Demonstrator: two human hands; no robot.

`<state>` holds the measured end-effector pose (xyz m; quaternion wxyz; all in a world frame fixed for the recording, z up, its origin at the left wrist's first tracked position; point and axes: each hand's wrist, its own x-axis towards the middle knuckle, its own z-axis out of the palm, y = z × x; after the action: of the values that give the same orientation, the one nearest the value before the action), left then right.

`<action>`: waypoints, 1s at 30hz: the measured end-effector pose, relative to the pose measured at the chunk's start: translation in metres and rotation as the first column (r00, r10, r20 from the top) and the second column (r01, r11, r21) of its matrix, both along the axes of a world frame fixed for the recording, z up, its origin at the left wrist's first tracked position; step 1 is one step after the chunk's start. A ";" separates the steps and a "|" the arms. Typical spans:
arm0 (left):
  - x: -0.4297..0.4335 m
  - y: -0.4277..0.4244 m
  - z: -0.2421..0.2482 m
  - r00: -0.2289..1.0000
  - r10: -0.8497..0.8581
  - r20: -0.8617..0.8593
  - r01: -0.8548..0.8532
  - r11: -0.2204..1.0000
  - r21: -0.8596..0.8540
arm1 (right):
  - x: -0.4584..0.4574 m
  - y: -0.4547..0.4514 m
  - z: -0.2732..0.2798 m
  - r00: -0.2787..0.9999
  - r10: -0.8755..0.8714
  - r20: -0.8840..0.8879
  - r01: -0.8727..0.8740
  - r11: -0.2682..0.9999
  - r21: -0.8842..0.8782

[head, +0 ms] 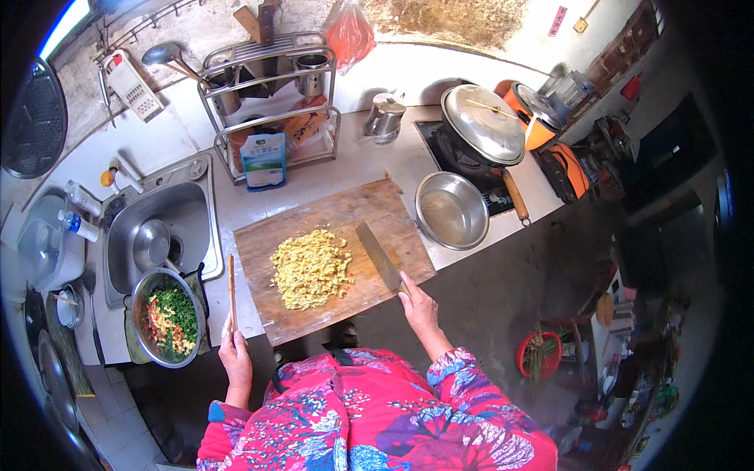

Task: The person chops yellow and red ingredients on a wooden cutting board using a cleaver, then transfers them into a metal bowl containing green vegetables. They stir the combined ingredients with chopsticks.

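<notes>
My right hand (421, 306) grips the handle of a cleaver (378, 257), whose blade lies over the right part of a wooden cutting board (330, 212). Left of the blade, chopped scrambled egg (311, 269) is heaped on the board, with a few red bits in it. In my left hand (235, 356) is a pair of wooden chopsticks (232, 291), held pointing away from me just left of the board. Further left stands a metal bowl (139, 318) with chopped greens (179, 309) and red and yellow pieces.
A steel sink (197, 235) holding a ladle-like pan (151, 244) is at left. Behind the board stand a metal rack (277, 53) and a blue packet (263, 162). To the right are a steel basin (452, 211) and a lidded wok (483, 125) on an induction cooker.
</notes>
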<state>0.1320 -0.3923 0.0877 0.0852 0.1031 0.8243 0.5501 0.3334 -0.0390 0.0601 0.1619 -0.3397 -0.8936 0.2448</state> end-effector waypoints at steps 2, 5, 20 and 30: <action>0.002 0.000 0.003 1.000 0.005 -0.008 -0.005 1.000 0.001 | -0.007 0.011 -0.006 0.998 -0.059 -0.018 0.054 0.981 -0.186; 0.005 0.000 0.006 1.000 0.014 -0.024 -0.014 1.000 0.012 | -0.018 0.039 -0.018 0.980 -0.196 -0.016 0.170 0.883 -0.438; 0.021 0.005 -0.001 0.998 -0.007 0.057 0.008 1.000 -0.017 | -0.046 -0.049 -0.058 0.995 -0.077 -0.060 0.018 0.747 -0.665; 0.017 -0.008 -0.001 0.999 -0.007 0.048 0.009 0.999 -0.041 | -0.074 -0.093 -0.058 0.978 -0.179 -0.108 -0.017 0.446 -0.895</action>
<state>0.1495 -0.4006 0.0871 0.1091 0.0913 0.8327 0.5352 0.2596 -0.1325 0.0024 0.0541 -0.3921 -0.5953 0.6992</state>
